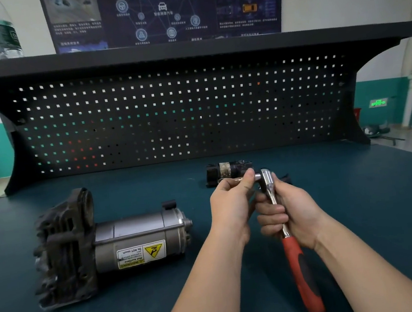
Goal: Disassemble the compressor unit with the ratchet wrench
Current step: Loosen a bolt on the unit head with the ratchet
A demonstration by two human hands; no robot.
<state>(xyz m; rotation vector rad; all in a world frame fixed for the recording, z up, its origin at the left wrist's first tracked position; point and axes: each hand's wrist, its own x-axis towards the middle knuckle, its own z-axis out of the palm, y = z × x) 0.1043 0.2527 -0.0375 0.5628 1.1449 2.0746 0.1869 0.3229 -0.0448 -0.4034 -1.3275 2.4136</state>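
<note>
The compressor unit (112, 241) lies on its side at the left of the green bench top, its dark finned head to the left and its grey motor can with a yellow warning label to the right. I hold the ratchet wrench (289, 236) upright in mid-air, right of the compressor. My right hand (288, 213) grips its chrome shaft above the red and black handle. My left hand (233, 201) pinches the socket (256, 176) at the wrench head with fingertips and thumb. Neither hand touches the compressor.
A small dark cylindrical part (227, 172) lies on the bench behind my hands. A black pegboard (182, 112) with a shelf stands along the back edge. A plastic water bottle (2, 30) stands on the shelf at the far left.
</note>
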